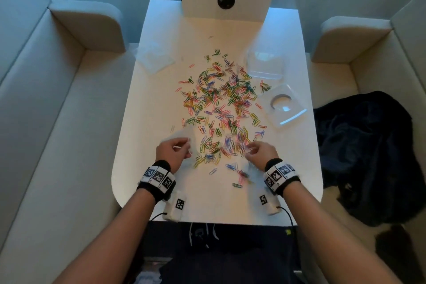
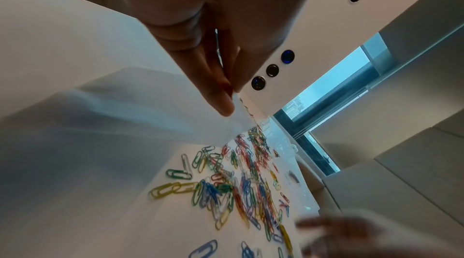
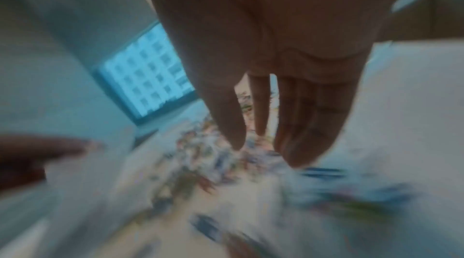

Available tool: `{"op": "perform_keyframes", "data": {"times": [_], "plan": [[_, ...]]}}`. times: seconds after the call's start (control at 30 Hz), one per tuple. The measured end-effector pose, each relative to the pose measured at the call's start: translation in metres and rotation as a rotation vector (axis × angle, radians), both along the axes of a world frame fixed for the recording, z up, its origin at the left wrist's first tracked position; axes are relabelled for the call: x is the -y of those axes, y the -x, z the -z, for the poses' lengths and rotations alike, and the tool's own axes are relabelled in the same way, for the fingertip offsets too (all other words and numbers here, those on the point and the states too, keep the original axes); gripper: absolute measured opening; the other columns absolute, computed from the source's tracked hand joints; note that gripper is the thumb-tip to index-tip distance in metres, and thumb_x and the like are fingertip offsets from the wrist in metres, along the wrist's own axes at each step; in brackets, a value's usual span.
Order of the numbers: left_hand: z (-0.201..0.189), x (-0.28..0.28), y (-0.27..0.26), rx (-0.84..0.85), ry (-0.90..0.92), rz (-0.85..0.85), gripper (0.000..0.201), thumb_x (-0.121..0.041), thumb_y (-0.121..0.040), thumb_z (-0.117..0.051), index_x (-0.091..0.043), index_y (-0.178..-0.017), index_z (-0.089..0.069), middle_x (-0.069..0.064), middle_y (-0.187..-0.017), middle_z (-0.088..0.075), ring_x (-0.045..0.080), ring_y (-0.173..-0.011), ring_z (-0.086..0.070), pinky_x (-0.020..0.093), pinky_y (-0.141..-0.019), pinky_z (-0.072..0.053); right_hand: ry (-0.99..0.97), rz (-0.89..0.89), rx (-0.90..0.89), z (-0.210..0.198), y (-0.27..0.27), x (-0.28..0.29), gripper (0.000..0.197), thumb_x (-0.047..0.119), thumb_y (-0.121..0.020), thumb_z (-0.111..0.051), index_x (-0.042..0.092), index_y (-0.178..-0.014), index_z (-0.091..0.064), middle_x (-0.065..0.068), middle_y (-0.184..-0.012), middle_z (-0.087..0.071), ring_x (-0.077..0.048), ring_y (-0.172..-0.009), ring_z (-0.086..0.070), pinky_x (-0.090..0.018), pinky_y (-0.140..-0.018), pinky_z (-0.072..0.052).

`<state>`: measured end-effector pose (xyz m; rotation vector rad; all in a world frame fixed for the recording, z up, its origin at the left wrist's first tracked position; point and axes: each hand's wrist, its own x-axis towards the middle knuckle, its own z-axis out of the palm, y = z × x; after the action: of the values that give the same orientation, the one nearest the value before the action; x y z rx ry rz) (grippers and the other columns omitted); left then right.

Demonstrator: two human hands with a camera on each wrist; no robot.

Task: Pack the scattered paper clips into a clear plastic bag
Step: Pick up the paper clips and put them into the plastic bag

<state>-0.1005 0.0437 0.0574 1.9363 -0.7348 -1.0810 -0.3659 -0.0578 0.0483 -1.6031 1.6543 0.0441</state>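
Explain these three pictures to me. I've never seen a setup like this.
There is no machine here: a person works with bare hands and wears three cameras. The big picture comes from the head and looks down at a white table. The other two come from small cameras strapped at each wrist, looking along the fingers. Coloured paper clips lie scattered over the table, with a clear box and what looks like its lid near the right edge. The left hand pinches a piece of clear plastic, perhaps a bag. The right hand reaches into the clips. Its own view is too blurred to show whether it holds one.
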Motion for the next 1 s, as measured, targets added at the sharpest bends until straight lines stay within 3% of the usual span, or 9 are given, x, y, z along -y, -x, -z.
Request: {"op": "perform_keyframes", "data": {"times": [0.1, 0.2, 0.3, 0.37, 0.53, 0.7, 0.77, 0.87, 1.0], "plan": [[-0.001, 0.001, -0.006, -0.019, 0.029, -0.022, 0.019, -0.008, -0.089, -0.069, -0.009, -0.107, -0.074, 0.011, -0.086, -0.075, 0.025, -0.073, -0.075, 0.037, -0.08, -0.061, -0.138, -0.045, -0.356, 0.011, 0.042, -0.022, 0.084, 0.04, -0.064, -0.086, 0.016, -0.134, -0.046, -0.013, -0.131, -0.046, -0.032, -0.111, -0.059, -0.037, -0.094, -0.05], [-0.005, -0.001, -0.01, -0.028, 0.048, -0.044, 0.02, -0.008, -0.089, -0.069, -0.009, -0.108, -0.074, 0.012, -0.087, -0.075, 0.025, -0.074, -0.075, 0.034, -0.079, -0.062, -0.129, 0.029, -0.299, 0.026, 0.051, -0.045, 0.114, 0.045, -0.049, -0.093, 0.018, -0.14, -0.03, -0.013, -0.133, -0.029, -0.036, -0.112, -0.057, -0.042, -0.096, -0.05], [-0.009, -0.007, -0.011, -0.034, 0.035, -0.044, 0.019, -0.008, -0.089, -0.068, -0.01, -0.108, -0.074, 0.012, -0.089, -0.075, 0.025, -0.075, -0.075, 0.032, -0.078, -0.061, 0.003, 0.038, -0.168, 0.039, 0.029, -0.06, 0.121, 0.039, -0.046, -0.095, 0.019, -0.144, -0.027, -0.009, -0.13, -0.027, -0.031, -0.116, -0.052, -0.041, -0.104, -0.046], [-0.012, -0.012, -0.011, -0.036, 0.025, -0.035, 0.019, -0.009, -0.089, -0.069, -0.012, -0.107, -0.074, 0.01, -0.09, -0.075, 0.024, -0.075, -0.075, 0.032, -0.078, -0.061, 0.092, 0.007, -0.098, 0.042, 0.007, -0.065, 0.111, 0.034, -0.051, -0.094, 0.019, -0.142, -0.033, -0.007, -0.125, -0.031, -0.027, -0.111, -0.052, -0.038, -0.104, -0.046], [-0.015, -0.023, -0.005, 0.01, 0.013, 0.012, 0.016, -0.01, -0.089, -0.069, -0.015, -0.103, -0.074, 0.007, -0.085, -0.074, 0.017, -0.067, -0.073, 0.023, -0.072, -0.06, 0.247, -0.084, -0.052, 0.043, -0.026, -0.061, 0.039, 0.015, -0.081, -0.074, 0.01, -0.118, -0.063, -0.008, -0.118, -0.049, -0.027, -0.099, -0.059, -0.029, -0.092, -0.049], [-0.012, -0.028, 0.006, -0.007, -0.009, 0.036, 0.014, -0.011, -0.089, -0.069, -0.016, -0.101, -0.074, 0.008, -0.085, -0.074, 0.02, -0.069, -0.074, 0.031, -0.075, -0.062, 0.276, -0.139, -0.028, 0.043, -0.028, -0.049, 0.014, 0.009, -0.085, -0.067, 0.008, -0.098, -0.075, -0.009, -0.096, -0.066, -0.027, -0.089, -0.063, -0.032, -0.085, -0.052], [-0.011, -0.028, 0.01, -0.009, -0.011, 0.05, 0.014, -0.011, -0.09, -0.068, -0.016, -0.101, -0.074, 0.008, -0.085, -0.075, 0.02, -0.07, -0.074, 0.031, -0.076, -0.062, 0.245, -0.025, 0.022, 0.043, -0.022, -0.044, 0.012, 0.013, -0.082, -0.073, 0.01, -0.093, -0.077, -0.006, -0.091, -0.071, -0.023, -0.086, -0.065, -0.033, -0.087, -0.054], [-0.012, -0.025, 0.018, -0.008, -0.01, 0.072, 0.015, -0.012, -0.09, -0.068, -0.015, -0.103, -0.074, 0.008, -0.086, -0.075, 0.019, -0.069, -0.074, 0.03, -0.076, -0.062, 0.083, 0.314, 0.203, 0.037, -0.01, -0.035, 0.022, 0.019, -0.078, -0.079, 0.01, -0.098, -0.076, -0.002, -0.091, -0.074, -0.017, -0.083, -0.07, -0.028, -0.086, -0.055], [-0.017, -0.017, 0.028, -0.008, -0.003, 0.102, 0.017, -0.011, -0.091, -0.066, -0.01, -0.106, -0.074, 0.01, -0.086, -0.074, 0.019, -0.068, -0.073, 0.029, -0.075, -0.062, -0.207, 0.738, 0.799, 0.01, -0.007, -0.027, 0.028, -0.002, -0.082, -0.071, -0.008, -0.109, -0.066, -0.018, -0.095, -0.071, -0.027, -0.082, -0.072, -0.031, -0.078, -0.061]]}}
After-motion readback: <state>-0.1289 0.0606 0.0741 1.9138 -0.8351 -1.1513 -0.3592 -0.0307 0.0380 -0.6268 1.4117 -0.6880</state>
